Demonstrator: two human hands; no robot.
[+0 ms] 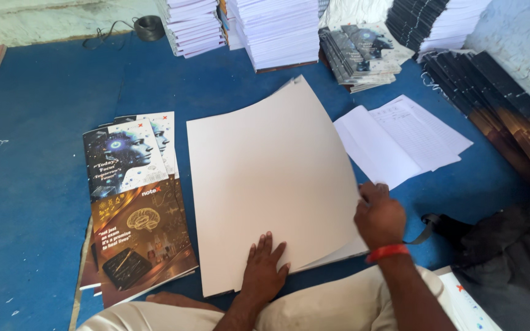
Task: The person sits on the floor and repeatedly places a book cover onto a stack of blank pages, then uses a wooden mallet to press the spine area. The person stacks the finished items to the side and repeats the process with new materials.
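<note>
The fingers (265,250) of the left hand (264,270) are spread out flat. They press down on the near edge of a big stack of blank white sheets (265,178). The fingers of the right hand (378,214) curl around the right edge of the stack. They seem to pinch the top sheet, which bends up a little there, but the fingertips are hidden under the paper, so the grip cannot be seen fully. A red band (387,252) sits on the right wrist.

The white sheets lie on the blue floor (38,202), right in front of the person's knees. Just to the left of them is a pile of printed covers (133,208), with a face picture on top and a brown brain picture below. To the right, a bit away, lie some thin white papers (400,138) with faint lines. At the far side stand tall stacks of white pages (277,27) and a stack of finished books (360,55). Dark covers (510,116) lean by the wall on the right.

The step in hand looks like lifting one sheet off the pile while the other hand holds the rest down. The next move calls for a soft, slow pull, so only one sheet comes up. The left hand must keep the pile from sliding.
</note>
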